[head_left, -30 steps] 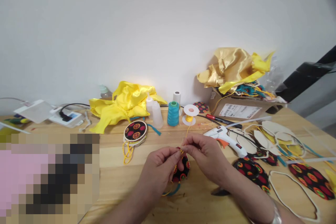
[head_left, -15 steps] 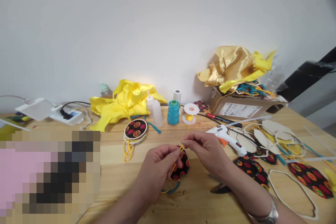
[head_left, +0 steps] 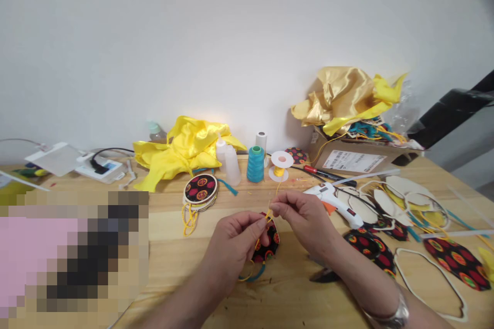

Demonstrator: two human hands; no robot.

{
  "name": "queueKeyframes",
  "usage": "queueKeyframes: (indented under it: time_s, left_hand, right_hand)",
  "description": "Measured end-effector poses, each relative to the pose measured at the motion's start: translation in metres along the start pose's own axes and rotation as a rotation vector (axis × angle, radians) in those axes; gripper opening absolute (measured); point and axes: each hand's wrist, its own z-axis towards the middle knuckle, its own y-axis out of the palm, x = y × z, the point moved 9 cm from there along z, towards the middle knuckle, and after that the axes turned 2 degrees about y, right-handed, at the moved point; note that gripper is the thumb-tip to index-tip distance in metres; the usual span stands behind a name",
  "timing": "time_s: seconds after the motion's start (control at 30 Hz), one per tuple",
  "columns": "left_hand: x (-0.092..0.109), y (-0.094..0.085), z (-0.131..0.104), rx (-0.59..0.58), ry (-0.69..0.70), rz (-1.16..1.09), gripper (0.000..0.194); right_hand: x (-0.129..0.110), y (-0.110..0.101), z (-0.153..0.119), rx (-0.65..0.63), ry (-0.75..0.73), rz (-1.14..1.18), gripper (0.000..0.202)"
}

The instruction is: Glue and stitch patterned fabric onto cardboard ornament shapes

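Note:
Yellow cord [head_left: 269, 214] runs between my two hands above the middle of the table. My left hand [head_left: 241, 236] pinches it between thumb and fingers. Just to the right, my right hand [head_left: 295, 211] is closed on the same cord with its fingertips. Partly behind my left hand lies a dark patterned fabric piece [head_left: 272, 239], with a teal cord [head_left: 257, 273] looped below it. From the spool of yellow cord [head_left: 281, 162], a strand comes down to my right hand.
A white glue gun [head_left: 335, 203] and dark scissors [head_left: 324, 275] lie near my right forearm. Behind stand a teal thread cone [head_left: 255, 164], white bottles [head_left: 232, 167] and a cardboard box [head_left: 355, 157]. Stacked fabric discs [head_left: 200, 189] sit left; frames [head_left: 432, 282] lie right.
My right hand has shifted very slightly right, parting a little from my left hand along the cord. Both hands keep their pinch.

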Motion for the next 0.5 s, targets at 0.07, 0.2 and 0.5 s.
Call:
queueKeyframes:
  time_s: [0.07, 0.2, 0.5]
  left_hand:
    - [-0.001, 0.0, 0.001, -0.003, 0.008, -0.019, 0.023]
    - [-0.004, -0.002, 0.002, 0.007, 0.012, -0.142, 0.022]
    - [-0.008, -0.013, 0.006, 0.107, -0.004, -0.242, 0.021]
  right_hand:
    - [0.001, 0.0, 0.0, 0.008, 0.003, -0.003, 0.019]
    - [0.005, 0.001, 0.001, 0.018, 0.026, 0.0, 0.018]
    - [-0.006, 0.009, -0.006, -0.015, -0.088, -0.119, 0.014]
